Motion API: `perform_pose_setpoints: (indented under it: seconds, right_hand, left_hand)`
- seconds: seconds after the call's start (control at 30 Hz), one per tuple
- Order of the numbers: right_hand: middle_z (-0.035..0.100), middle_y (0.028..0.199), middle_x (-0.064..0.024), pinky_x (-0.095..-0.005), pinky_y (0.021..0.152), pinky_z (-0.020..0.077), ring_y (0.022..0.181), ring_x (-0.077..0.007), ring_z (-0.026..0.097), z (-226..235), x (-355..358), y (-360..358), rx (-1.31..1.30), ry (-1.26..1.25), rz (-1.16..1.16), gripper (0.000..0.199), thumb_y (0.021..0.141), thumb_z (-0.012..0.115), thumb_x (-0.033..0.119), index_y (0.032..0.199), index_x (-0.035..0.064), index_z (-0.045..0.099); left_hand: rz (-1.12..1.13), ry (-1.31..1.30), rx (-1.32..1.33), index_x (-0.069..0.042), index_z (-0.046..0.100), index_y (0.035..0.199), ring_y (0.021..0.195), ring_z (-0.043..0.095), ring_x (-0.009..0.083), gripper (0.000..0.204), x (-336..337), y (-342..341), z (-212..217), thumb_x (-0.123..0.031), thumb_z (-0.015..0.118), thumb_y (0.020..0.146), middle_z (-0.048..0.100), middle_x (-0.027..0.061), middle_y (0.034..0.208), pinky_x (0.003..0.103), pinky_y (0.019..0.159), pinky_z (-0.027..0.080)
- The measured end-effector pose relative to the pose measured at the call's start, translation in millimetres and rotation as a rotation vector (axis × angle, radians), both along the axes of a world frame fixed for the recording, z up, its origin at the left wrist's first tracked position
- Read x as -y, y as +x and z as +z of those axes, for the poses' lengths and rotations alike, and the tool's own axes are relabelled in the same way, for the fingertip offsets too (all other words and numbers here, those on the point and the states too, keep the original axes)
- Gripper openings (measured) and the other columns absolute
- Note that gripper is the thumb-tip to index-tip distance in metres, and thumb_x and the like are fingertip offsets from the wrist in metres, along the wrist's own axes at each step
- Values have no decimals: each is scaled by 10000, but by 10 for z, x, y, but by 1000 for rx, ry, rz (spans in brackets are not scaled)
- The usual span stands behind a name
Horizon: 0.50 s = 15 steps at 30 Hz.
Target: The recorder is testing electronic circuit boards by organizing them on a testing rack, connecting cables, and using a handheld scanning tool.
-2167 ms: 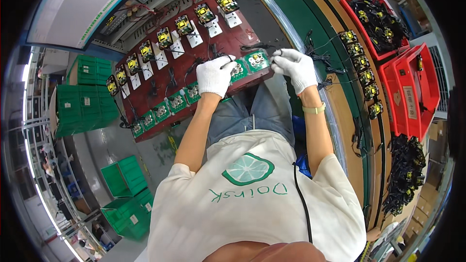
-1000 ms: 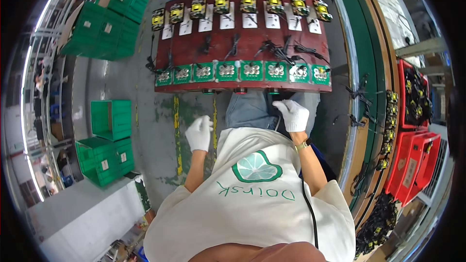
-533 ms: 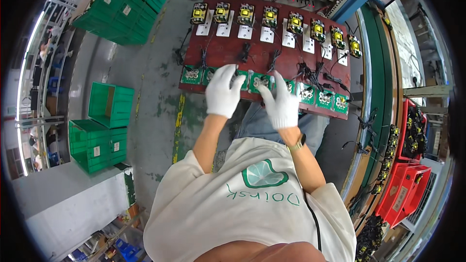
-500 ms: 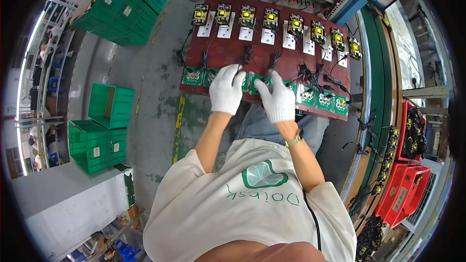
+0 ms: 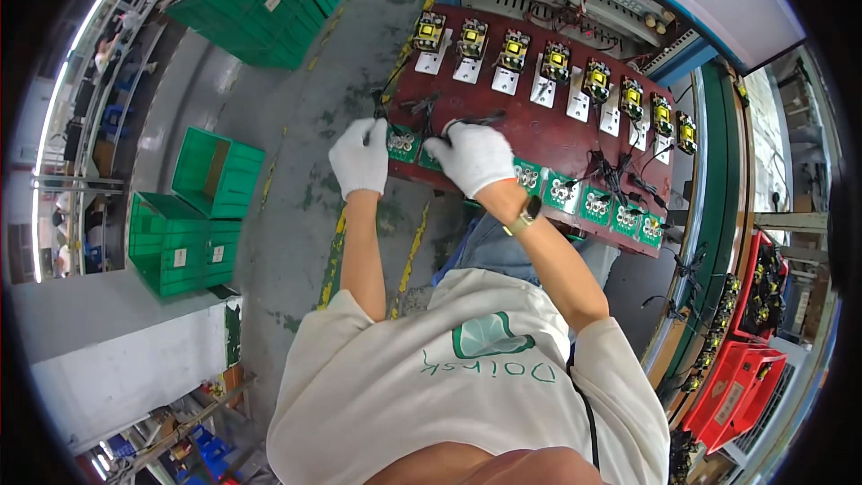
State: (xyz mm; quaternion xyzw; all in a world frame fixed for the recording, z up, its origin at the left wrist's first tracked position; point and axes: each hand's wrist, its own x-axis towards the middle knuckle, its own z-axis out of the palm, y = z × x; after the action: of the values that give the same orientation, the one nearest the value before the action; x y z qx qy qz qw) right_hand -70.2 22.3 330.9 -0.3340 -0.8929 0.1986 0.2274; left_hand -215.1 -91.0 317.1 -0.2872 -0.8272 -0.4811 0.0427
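Green circuit boards [image 5: 401, 145] are lined along the red table [image 5: 540, 133], seemingly for reach; left hand [image 5: 359, 159] beside and right hand [image 5: 478, 158] above are held, fingers curled; whether anything is pinched cannot be told.

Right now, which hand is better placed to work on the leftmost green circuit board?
Probably the left hand: its fingertips are right beside that leftmost green circuit board, at the left end of the maroon bench. The right hand covers part of the row farther right in this view.
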Motion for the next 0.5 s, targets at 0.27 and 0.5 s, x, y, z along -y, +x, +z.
perform_pose_setpoints:
  seconds: [0.27,0.5]
  right_hand:
    - [704,741,-131,-465,564,510,596,-385,644,-264,-72,-111,29,289,81,273,929,684,295,778,68,704]
    - [700,714,-119,-453,507,478,559,-353,632,392,-95,-173,-51,333,-38,276,932,655,275,739,87,712]
  left_hand:
    - [-347,149,235,14,765,1016,790,674,218,201,-59,-194,-260,-132,632,984,794,86,931,320,768,537]
    - [-239,163,319,23,745,1047,772,653,181,236,-254,-12,229,-161,603,1011,784,69,914,318,755,514]
